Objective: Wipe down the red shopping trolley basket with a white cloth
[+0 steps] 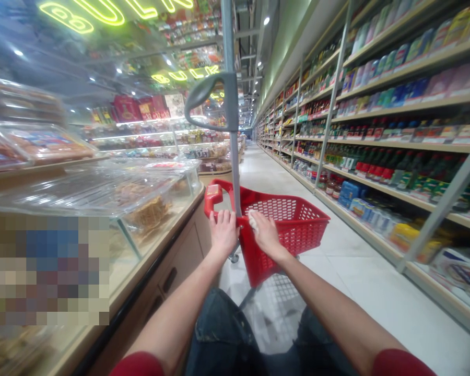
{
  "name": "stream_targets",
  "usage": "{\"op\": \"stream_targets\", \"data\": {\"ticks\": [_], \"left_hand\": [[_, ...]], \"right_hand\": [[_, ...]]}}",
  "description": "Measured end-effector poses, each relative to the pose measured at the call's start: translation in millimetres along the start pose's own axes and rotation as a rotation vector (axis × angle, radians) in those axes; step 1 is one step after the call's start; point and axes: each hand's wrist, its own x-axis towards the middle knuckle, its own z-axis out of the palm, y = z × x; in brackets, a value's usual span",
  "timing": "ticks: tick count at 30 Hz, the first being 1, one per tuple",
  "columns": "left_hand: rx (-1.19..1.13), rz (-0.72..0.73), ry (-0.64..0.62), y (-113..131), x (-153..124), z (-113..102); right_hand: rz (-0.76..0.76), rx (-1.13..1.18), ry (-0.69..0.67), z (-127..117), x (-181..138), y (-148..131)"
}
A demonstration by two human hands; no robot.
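Observation:
A red plastic shopping basket on wheels rolls in front of me in a store aisle. A grey pole with a curved grey handle rises from its near rim. My left hand wraps its fingers over the basket's red rim, left of the pole. Just right of the pole, my right hand also closes on the rim, with something small and white under its fingers. The inside of the basket is mostly hidden by its near wall.
A glass display counter with packaged baked goods runs along my left. Tall shelves of bottles and packets line the right. The light tiled aisle floor stretches ahead between them. Neon signs glow overhead.

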Motion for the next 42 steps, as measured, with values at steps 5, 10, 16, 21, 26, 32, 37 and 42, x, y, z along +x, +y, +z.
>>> {"op": "stream_targets", "data": {"ticks": [5, 10, 16, 21, 26, 32, 37, 42], "left_hand": [[-0.006, 0.054, -0.023, -2.6, -2.1, -8.2], [-0.080, -0.024, -0.063, -17.5, 4.0, -23.4], [-0.124, -0.093, -0.076, -18.9, 3.8, -29.5], [-0.170, -0.047, -0.080, -13.1, -3.4, -40.4], [-0.214, -0.065, -0.086, -20.5, -3.2, -50.5], [-0.202, -0.059, -0.039, -26.5, -4.5, -42.4], [-0.202, -0.065, 0.024, -21.2, -5.1, -36.0], [-0.187, -0.079, 0.025, -9.1, -4.2, -38.5]], "right_hand": [[-0.092, 0.038, -0.034, -4.6, 3.0, -6.9], [0.148, 0.001, -0.014, -9.1, -13.7, 38.7], [-0.053, 0.014, 0.306, -50.7, 36.4, 0.1], [-0.373, -0.144, 0.541, -113.4, 116.2, -72.8], [-0.517, -0.316, 0.471, -121.1, 141.4, -75.1], [-0.690, -0.386, 0.270, -69.6, 67.7, -35.1], [-0.730, -0.388, 0.174, -54.0, 36.1, -24.8], [-0.602, -0.394, 0.246, -77.8, 64.5, -30.1]]}}
